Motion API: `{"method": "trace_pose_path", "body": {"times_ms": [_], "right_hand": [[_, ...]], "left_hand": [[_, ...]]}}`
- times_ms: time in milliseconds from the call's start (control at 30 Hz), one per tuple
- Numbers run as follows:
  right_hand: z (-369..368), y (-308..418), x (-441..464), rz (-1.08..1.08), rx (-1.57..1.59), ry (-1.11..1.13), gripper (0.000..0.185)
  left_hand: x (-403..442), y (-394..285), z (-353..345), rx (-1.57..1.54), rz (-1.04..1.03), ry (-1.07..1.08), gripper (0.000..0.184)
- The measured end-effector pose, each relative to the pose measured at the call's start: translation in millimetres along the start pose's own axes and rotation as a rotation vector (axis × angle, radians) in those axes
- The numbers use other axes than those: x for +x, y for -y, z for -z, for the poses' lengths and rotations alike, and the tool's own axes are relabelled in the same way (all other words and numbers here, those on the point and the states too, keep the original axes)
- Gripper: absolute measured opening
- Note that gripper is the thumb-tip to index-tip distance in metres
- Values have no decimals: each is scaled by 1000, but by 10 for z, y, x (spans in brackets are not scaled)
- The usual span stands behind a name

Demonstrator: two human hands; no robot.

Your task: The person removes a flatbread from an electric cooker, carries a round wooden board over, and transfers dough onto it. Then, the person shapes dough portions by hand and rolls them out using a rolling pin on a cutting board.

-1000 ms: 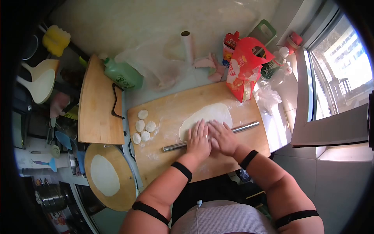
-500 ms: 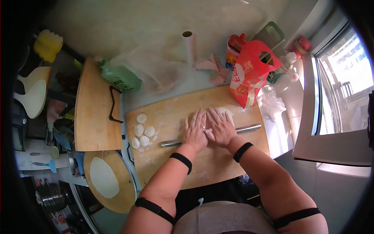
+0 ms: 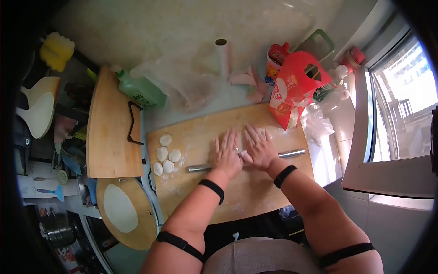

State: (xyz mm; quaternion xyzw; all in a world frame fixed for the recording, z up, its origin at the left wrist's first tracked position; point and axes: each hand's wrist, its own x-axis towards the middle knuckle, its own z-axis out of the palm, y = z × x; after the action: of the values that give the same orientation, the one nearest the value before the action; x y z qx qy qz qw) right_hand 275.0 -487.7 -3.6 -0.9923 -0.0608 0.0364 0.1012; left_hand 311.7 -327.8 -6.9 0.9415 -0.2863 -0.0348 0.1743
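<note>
My left hand (image 3: 228, 155) and my right hand (image 3: 260, 148) lie side by side over the wooden board (image 3: 200, 196), fingers stretched out and thumbs close together. A small pale bit, perhaps dough, shows between the thumbs; whatever lies under the palms is hidden. Beneath my wrists a metal rolling pin (image 3: 199, 168) runs across the board, its middle covered by my hands. Several small flattened dough pieces (image 3: 174, 155) are grouped at the board's left side, with flour dusted around them.
A red plastic bag (image 3: 292, 91) stands at the board's back right corner. Behind are a green bottle (image 3: 143, 90), clear plastic film and a cardboard-cored roll (image 3: 221, 59). At left, a large dough sheet (image 3: 120, 208) lies on a round board (image 3: 146, 223). An open window (image 3: 401, 105) is at right.
My right hand has shifted slightly, and the dough edge that showed beyond its fingers is now mostly out of sight. The camera view has moved a little.
</note>
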Motion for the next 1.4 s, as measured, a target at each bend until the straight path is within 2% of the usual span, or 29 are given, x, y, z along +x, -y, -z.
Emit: {"method": "trace_pose_path", "body": {"times_ms": [133, 167, 200, 233, 300, 367, 433, 467, 533, 700, 767, 800, 833, 900, 933, 967, 1000, 1033, 1100, 1133, 1200, 1233, 1300, 1400], "right_hand": [[-186, 217, -1007, 270, 114, -104, 74], [-119, 273, -1290, 281, 276, -19, 74], [-13, 312, -1460, 307, 243, 136, 76], [-83, 275, -1394, 308, 241, 133, 76], [-257, 168, -1165, 314, 156, -113, 74], [-57, 32, -515, 205, -69, -119, 70], [100, -114, -123, 162, -79, -91, 66], [126, -163, -58, 165, -82, -93, 66], [100, -213, -54, 306, 65, -68, 55], [-70, -234, -283, 267, 132, -195, 45], [-81, -185, -453, 13, 195, -196, 44], [-103, -165, -566, -95, 160, -178, 48], [-125, -110, -658, -89, 158, -180, 48], [-173, 2, -861, -26, 6, -141, 55], [-13, 167, -977, 77, -125, -38, 62], [8, 279, -1053, 199, -174, 121, 65], [144, 464, -1139, 327, -91, 243, 69], [45, 568, -1190, 402, 239, 167, 70], [65, 772, -1273, 486, 532, 4, 67], [140, 882, -1299, 488, 531, 7, 67], [260, 1069, -1331, 67, 614, 125, 64], [282, 1142, -1333, 67, 612, 126, 64], [295, 1254, -1342, -164, 548, 424, 62], [79, 1276, -1396, -131, 638, 404, 61]], "left_hand": [[-1029, -184, -81, 42, -191, 227, 64], [-1305, -278, -1, 12, -229, 283, 67], [-1481, -327, 66, -32, -252, 311, 69], [-1429, -263, 27, -31, -253, 308, 69], [-1173, -110, -65, 161, -344, 151, 68], [-486, -24, 45, 140, -153, 112, 65], [-79, 31, 200, 72, -60, -5, 62], [-76, 25, 220, 72, -58, -9, 62], [-151, 26, 245, 35, -61, 198, 59], [-242, 25, 216, -26, -100, 118, 58], [-358, 13, 206, -94, -76, 82, 59], [-526, 30, 138, -451, 17, 65, 60], [-705, 59, 53, -806, 109, 47, 61], [-1048, 201, -251, -1276, 378, 220, 65], [-1159, 153, -156, -1278, 374, 217, 65], [-1285, 107, -53, -1630, 622, 241, 68], [-1362, 62, 72, -1975, 883, 260, 71], [-1407, 50, 151, -1978, 885, 253, 71], [-1486, 41, 252, -2102, 982, 300, 75], [-1495, 16, 259, -2080, 995, 273, 76], [-1527, 44, 219, -2135, 950, 294, 77], [-1538, 59, 197, -2186, 905, 314, 78], [-1526, 40, 143, -2160, 969, 268, 80], [-1519, 26, 104, -2104, 1059, 191, 80]]}}
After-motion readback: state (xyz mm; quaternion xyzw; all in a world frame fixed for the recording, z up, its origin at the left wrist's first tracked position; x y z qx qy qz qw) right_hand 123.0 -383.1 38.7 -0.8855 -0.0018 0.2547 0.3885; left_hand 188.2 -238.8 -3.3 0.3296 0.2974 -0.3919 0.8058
